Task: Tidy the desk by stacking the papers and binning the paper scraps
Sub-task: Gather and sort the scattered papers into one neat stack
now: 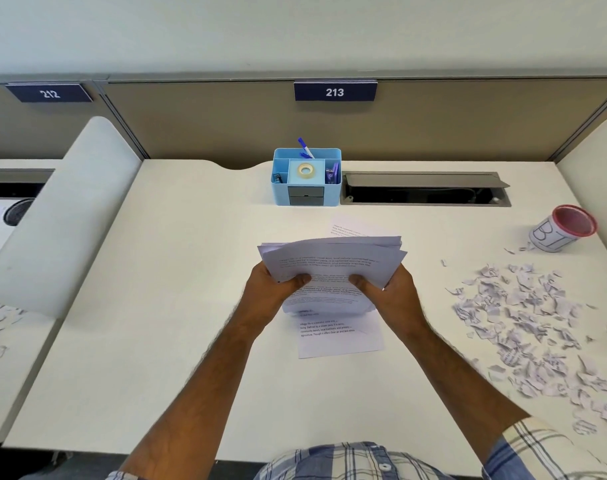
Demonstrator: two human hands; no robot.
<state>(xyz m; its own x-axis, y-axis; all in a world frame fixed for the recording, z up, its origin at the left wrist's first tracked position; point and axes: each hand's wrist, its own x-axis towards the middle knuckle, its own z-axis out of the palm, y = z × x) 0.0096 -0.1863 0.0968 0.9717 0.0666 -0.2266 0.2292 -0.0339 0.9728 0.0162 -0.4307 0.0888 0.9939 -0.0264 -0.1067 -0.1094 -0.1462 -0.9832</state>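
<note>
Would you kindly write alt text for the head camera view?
Both hands, left hand and right hand, grip a sheaf of printed papers above a white desk. Paper scraps lie scattered at right, near a red-rimmed cup.

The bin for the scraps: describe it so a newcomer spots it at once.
Look along the white desk to its far right edge, past the open cable hatch. Just beyond the paper scraps stands a small bin, the only red-rimmed container, with handwritten letters on its white side.

A white desk (191,271) sits between rounded side dividers (63,216), backed by a taupe partition (226,126) bearing plaque 213 (335,92).
</note>
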